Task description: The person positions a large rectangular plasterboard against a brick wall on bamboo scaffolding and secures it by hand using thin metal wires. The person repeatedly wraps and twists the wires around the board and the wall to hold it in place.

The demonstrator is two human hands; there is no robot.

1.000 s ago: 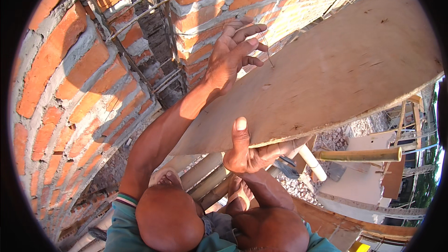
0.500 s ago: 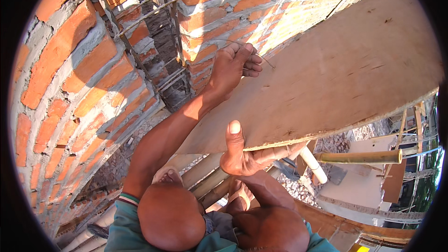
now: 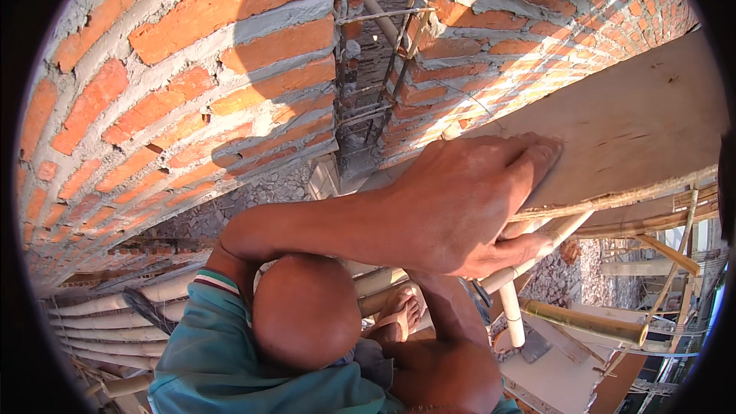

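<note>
A brown plywood board [image 3: 613,134] slants from the middle to the upper right along the brick wall. My left hand [image 3: 479,203] reaches across from the left and closes over the board's near edge, fingers on its top face and thumb below. My right hand is mostly hidden behind the left one. Its forearm [image 3: 452,307] rises toward the board's underside, and I cannot make out its grip. Beyond my left hand, a thin wire [image 3: 469,97] sticks out by the brickwork, touched by neither hand.
A brick wall [image 3: 169,92] stands at left, another [image 3: 506,31] at right. Thin steel bars [image 3: 406,42] rise in the gap between them. Bamboo poles [image 3: 583,323] lie at lower right and underfoot. My bent knees [image 3: 307,314] are close below my arms.
My left hand has let go of the wire and moved right onto the board's near edge. The view has swung left, and the right hand is now covered.
</note>
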